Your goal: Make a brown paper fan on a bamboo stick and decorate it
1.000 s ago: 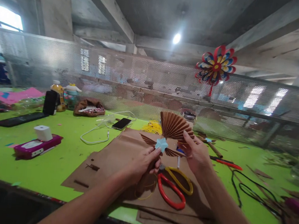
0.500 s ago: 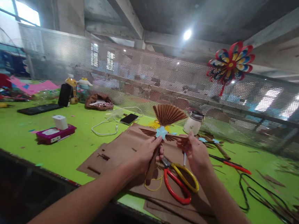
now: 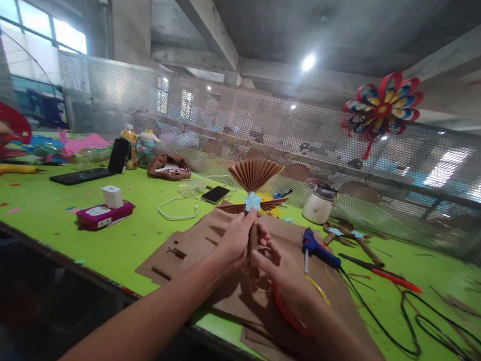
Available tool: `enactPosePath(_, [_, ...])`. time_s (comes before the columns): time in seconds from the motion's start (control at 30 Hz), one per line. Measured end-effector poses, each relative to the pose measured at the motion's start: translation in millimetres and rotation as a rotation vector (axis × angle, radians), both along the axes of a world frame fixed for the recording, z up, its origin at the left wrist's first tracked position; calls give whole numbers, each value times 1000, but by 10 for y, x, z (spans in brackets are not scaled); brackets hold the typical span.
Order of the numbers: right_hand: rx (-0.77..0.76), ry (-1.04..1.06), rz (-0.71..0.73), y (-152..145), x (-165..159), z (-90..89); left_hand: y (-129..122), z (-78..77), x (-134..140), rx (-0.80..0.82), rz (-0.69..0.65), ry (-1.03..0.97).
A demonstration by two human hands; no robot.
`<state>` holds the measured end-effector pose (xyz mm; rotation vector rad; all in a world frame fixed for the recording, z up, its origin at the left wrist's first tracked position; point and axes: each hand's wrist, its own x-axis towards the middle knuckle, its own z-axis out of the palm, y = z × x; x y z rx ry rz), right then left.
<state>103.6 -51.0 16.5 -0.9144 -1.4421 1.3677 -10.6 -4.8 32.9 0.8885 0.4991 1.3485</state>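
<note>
Scissors (image 3: 290,315), partly covered by right hand (image 3: 280,268), laid on kraft paper stack (image 3: 199,239). Right fingers half curled at lower part of rolled paper tube (image 3: 254,241); whether it's gripped or just touched can't be told. Tube clasped higher up by left hand (image 3: 235,237), thumb set at pale blue paper star (image 3: 252,202). Star is seated where brown pleated fan (image 3: 255,174) and narrower side pleats (image 3: 275,204) meet; whole piece held over stack, fan spread upward.

Blue glue gun (image 3: 321,250) laid at stack's right edge, black cord (image 3: 362,309) trailed across green bench (image 3: 133,252). Red-handled tool (image 3: 400,282) placed to its right. Purple pack (image 3: 105,216) left of stack, white charger plug (image 3: 111,197) set on top. Two blue stars (image 3: 336,232) seen on brown paper pieces behind glue gun.

Farther back: phone (image 3: 215,194) laid near white cable (image 3: 174,218), lidded jar (image 3: 319,204) stood before mesh screen (image 3: 204,118). Multicoloured flower ornament (image 3: 383,110) seen against screen's upper edge.
</note>
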Motion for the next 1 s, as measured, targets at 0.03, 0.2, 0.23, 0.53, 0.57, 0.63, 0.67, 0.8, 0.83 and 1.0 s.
enactPosePath(0.03, [-32,5,47,-34,-28,-17,-2,9,-1,-4,24,-1])
enactPosePath(0.2, [-152,-36,224,-88,-49,-104,25,18,1,7,104,-3])
enactPosePath(0.23, [-154,-46,232,-78,-43,-116,31,15,3,5,102,-5])
enactPosePath(0.53, [-217,24,95,-41,-26,-82,-42,36,-29,61,-35,106])
enactPosePath(0.57, [-217,37,101,-44,-21,-77,-45,36,-39,59,-44,112])
enactPosePath(0.63, [-211,59,106,-45,-12,-73,-39,29,-51,34,-55,140])
enactPosePath(0.67, [-209,64,104,-44,-7,-73,-33,22,-52,22,-57,155])
enactPosePath(0.8, [-210,76,115,-39,-2,-80,-18,-1,-31,2,-51,160])
enactPosePath(0.83, [-208,76,131,-39,-4,-82,-19,-1,-26,-3,-51,159])
enactPosePath(1.0, [-198,36,236,-65,-22,-97,-6,40,-40,-72,-13,106])
